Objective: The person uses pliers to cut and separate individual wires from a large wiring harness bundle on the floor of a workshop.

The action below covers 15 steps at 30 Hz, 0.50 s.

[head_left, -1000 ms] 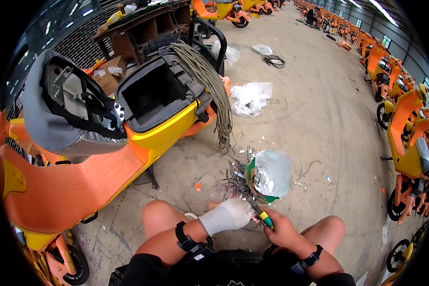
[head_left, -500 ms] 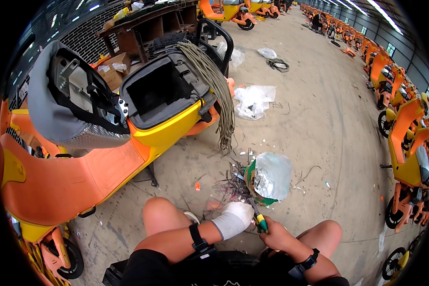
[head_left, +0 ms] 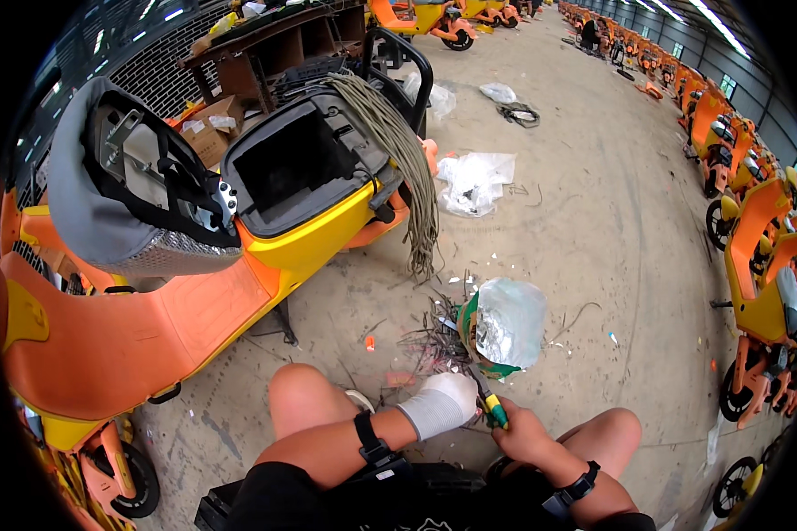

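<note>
In the head view my left hand (head_left: 443,404), in a white knit glove, is closed on something I cannot make out at the dark jaws of pliers. My bare right hand (head_left: 515,427) grips the yellow-and-green handles of the pliers (head_left: 493,405). Just ahead of both hands stands a green container (head_left: 467,332) with a crumpled silvery sheet (head_left: 511,323) over it. A scatter of dark strands and offcuts (head_left: 429,350) lies on the floor beside it, left of the pliers.
An orange-yellow scooter (head_left: 186,319) with its seat (head_left: 88,203) raised stands at left, a coil of cord (head_left: 390,150) over its rear. A plastic bag (head_left: 474,181) lies ahead on the concrete floor (head_left: 611,230). Rows of scooters (head_left: 753,265) line the right; a rusty bench (head_left: 266,57) stands behind.
Both hands have shifted slightly, staying together at the pliers with their grips unchanged. The whole view has moved a little. The scooters and floor items look unmoved.
</note>
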Each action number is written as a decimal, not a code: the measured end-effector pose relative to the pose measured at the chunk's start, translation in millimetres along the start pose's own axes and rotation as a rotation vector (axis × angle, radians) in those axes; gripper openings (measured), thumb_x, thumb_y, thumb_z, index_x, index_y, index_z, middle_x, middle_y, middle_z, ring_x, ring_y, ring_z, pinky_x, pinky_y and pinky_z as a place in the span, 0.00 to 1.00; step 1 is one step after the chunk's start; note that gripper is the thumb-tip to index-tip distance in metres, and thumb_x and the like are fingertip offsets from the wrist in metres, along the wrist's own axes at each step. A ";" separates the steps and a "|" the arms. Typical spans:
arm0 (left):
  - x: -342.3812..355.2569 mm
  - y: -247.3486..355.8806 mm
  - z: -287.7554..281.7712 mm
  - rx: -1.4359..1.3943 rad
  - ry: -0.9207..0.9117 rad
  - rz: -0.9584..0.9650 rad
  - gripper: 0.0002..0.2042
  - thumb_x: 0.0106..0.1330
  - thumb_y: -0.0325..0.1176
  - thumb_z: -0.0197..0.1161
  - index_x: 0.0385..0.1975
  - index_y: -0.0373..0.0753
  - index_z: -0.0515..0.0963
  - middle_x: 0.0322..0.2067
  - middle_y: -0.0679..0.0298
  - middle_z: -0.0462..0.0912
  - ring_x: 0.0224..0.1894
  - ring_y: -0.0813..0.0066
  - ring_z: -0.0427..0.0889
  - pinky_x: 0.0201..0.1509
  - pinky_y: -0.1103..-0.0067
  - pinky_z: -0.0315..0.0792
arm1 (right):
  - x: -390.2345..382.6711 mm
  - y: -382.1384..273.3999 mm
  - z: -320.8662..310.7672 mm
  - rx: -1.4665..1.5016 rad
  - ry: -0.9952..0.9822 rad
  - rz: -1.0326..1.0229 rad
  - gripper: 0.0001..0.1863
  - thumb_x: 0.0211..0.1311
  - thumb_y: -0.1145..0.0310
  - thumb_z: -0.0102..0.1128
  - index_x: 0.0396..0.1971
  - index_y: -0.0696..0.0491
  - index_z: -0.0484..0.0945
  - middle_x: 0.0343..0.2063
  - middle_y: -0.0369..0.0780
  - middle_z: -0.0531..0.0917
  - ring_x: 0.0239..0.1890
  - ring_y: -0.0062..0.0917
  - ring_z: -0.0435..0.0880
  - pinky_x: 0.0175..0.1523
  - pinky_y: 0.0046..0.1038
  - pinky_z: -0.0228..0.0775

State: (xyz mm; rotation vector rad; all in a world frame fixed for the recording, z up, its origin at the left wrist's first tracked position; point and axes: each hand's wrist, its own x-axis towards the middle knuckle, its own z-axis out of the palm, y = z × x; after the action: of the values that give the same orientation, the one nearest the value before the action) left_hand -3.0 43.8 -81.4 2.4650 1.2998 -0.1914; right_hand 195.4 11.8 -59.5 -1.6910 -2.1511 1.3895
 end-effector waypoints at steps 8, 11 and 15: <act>-14.8 -22.2 -84.9 -1.420 -0.547 -0.114 0.22 0.73 0.45 0.47 0.48 0.30 0.76 0.31 0.53 0.85 0.28 0.66 0.86 0.31 0.77 0.80 | 2.0 -11.9 -28.3 0.063 0.244 -0.393 0.34 0.51 0.78 0.58 0.63 0.51 0.67 0.44 0.55 0.80 0.46 0.52 0.80 0.50 0.41 0.73; -21.7 -23.1 -69.5 -1.805 -0.596 0.117 0.24 0.75 0.46 0.46 0.48 0.27 0.75 0.29 0.53 0.84 0.25 0.67 0.85 0.24 0.77 0.79 | -0.2 -12.7 -30.3 0.105 0.264 -0.494 0.33 0.51 0.79 0.58 0.62 0.52 0.68 0.48 0.53 0.79 0.48 0.49 0.80 0.53 0.38 0.73; -36.0 -3.2 -62.2 -2.230 -0.750 0.236 0.27 0.75 0.46 0.40 0.51 0.23 0.72 0.27 0.48 0.83 0.18 0.61 0.83 0.18 0.74 0.77 | -1.4 -6.4 -29.7 0.123 0.218 -0.648 0.32 0.51 0.76 0.60 0.61 0.55 0.68 0.53 0.52 0.78 0.49 0.50 0.80 0.54 0.37 0.73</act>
State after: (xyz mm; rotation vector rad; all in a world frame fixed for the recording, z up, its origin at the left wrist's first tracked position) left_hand -28.8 40.2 -14.3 0.4054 0.2051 0.2740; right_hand 207.5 28.4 -37.1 -0.9128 -2.1446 1.0617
